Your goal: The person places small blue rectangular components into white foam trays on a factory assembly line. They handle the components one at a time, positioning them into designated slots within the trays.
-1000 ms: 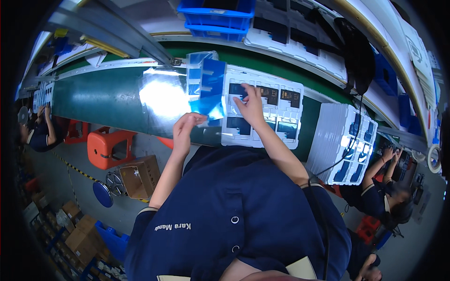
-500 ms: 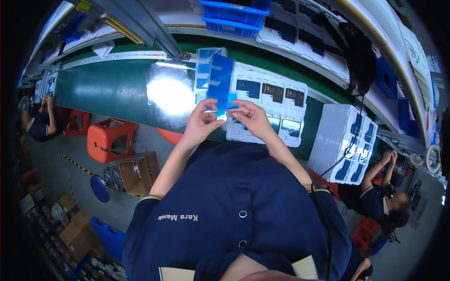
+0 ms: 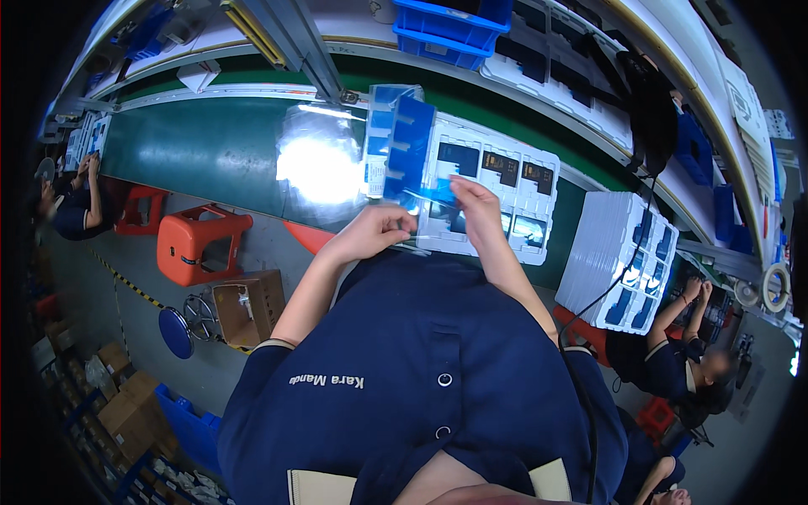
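Observation:
My right hand point(image 3: 477, 209) pinches a small piece of translucent blue film point(image 3: 441, 194) above the near left part of a white tray point(image 3: 513, 198). My left hand point(image 3: 377, 231) is closed, thumb against fingers, at the edge of a thin clear film point(image 3: 422, 239) that hangs blurred between the two hands. The tray has compartments with dark flat parts point(image 3: 500, 168) in them. Left of it lie blue film sheets point(image 3: 409, 143), overlapping at a slant on the green bench point(image 3: 202, 147). A stack of clear sheets point(image 3: 320, 164) shines with glare beside them.
A tall stack of white trays point(image 3: 614, 257) stands on the right, a black cable crossing it. Blue bins point(image 3: 450, 34) and more trays sit on the shelf beyond the bench. Orange stools point(image 3: 198, 244) and a cardboard box point(image 3: 248, 305) are on the floor at left. Co-workers sit at both sides.
My hands have moved apart: the right one went up and right with the blue film, the left one came slightly nearer to me. The whole view has shifted a little.

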{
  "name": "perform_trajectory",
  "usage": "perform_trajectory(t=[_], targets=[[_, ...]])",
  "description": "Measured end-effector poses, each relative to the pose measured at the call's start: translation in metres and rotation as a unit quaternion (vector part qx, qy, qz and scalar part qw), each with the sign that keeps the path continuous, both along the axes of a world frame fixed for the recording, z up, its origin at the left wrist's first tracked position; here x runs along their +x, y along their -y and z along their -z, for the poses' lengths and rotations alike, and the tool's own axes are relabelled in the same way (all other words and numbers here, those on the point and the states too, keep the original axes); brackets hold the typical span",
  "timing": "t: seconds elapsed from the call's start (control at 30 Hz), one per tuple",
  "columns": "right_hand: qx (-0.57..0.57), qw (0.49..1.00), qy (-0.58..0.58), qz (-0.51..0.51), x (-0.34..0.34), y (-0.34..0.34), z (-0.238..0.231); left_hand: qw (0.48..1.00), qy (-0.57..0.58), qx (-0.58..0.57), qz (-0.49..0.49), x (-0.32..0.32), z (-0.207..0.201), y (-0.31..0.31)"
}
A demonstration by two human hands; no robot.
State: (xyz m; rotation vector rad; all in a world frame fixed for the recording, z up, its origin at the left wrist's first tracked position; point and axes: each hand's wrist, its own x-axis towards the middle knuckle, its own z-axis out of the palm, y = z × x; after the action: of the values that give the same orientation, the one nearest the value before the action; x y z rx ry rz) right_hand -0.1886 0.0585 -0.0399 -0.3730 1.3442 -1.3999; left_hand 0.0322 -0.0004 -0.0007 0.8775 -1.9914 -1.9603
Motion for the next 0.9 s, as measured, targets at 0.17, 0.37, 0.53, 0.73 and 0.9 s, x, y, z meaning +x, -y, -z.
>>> perform_trajectory(t=[0.17, 0.37, 0.53, 0.73, 0.9], targets=[[0.015, 0.993, 0.034, 0.108, -0.04, -0.015, 0.021, 0.989, 0.08, -0.013, -0.125, 0.053, 0.062, 0.052], [0.017, 0.999, -0.008, 0.037, -0.07, -0.035, 0.021, 0.891, 0.252, -0.102, -0.364, 0.124, 0.15, 0.149], [-0.008, 0.989, -0.101, 0.11, -0.108, -0.042, 0.052, 0.714, 0.433, -0.361, -0.415, 0.053, 0.12, 0.136], [-0.002, 0.968, -0.211, 0.134, -0.143, -0.023, 0.061, 0.861, 0.092, -0.466, -0.182, -0.075, 0.082, 0.059], [-0.024, 0.963, -0.242, 0.114, -0.16, -0.004, 0.069, 0.865, 0.191, -0.455, 0.086, -0.159, 0.081, 0.014]])
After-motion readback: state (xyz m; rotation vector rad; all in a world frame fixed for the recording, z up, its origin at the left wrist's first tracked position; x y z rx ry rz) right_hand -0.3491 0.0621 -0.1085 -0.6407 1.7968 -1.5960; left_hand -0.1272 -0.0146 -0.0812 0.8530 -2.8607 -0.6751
